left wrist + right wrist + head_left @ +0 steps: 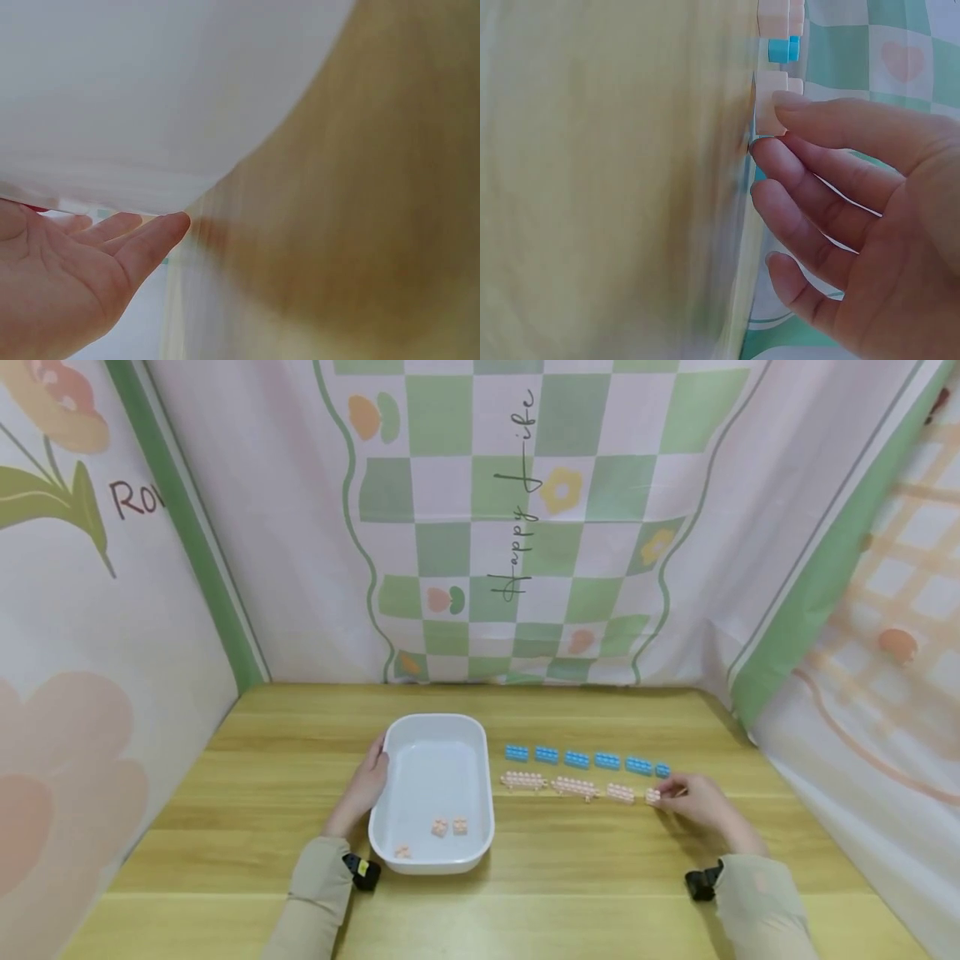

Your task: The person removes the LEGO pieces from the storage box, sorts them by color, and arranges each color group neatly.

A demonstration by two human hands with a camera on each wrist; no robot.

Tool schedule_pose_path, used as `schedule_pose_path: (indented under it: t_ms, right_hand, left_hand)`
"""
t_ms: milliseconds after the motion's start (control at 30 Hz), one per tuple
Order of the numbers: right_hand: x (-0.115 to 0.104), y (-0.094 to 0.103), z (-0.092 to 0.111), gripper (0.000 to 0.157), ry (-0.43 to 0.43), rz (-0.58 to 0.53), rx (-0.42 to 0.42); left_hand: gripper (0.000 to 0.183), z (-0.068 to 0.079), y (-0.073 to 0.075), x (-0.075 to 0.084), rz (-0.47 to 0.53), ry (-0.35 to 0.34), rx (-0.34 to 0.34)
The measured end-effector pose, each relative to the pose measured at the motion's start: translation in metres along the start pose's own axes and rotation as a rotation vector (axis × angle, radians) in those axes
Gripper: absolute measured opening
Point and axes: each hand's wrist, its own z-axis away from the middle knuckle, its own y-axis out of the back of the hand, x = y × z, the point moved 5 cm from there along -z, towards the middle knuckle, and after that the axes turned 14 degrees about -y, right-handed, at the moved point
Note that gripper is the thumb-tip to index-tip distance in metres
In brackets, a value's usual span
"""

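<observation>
My left hand point(369, 779) holds the left rim of a white tray point(431, 866). In the left wrist view its fingers point(154, 244) lie along the tray's outer wall; the thumb is out of that view. Inside the tray are several small peach bricks point(460, 826). My right hand point(697, 799) pinches a small pale pink brick point(653, 796) between thumb and fingers, at the right end of a row of pink brick pieces point(575, 787). Thumb and index meet that pink brick point(770, 101) in the right wrist view.
Behind the pink row runs a row of blue bricks point(577, 759), with the shortest blue brick point(662, 770) at its right end. Both rows lie to the right of the tray on a wooden table point(600, 893). Patterned cloth point(510, 543) hangs along the back and sides.
</observation>
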Motion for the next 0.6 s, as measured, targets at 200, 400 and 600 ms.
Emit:
schedule_pose_path:
  t_ms: [200,400,600]
  right_hand:
    - [-0.0005,-0.0010,-0.0016,0.024,-0.011,-0.001,-0.002]
    - [0.0000,-0.0008,-0.0016,0.025,0.001,-0.015,0.005]
    - [-0.0007,0.0025,0.0027,0.034,-0.007,-0.031,-0.001]
  left_hand:
    - [0.050,0.0004,0.0000,0.0001,0.011,0.007,-0.002]
    - [0.051,0.0004,-0.0006,-0.0006,0.017,0.000,-0.003]
    - [0.051,0.0000,-0.0005,-0.0009,0.019,0.002,-0.005]
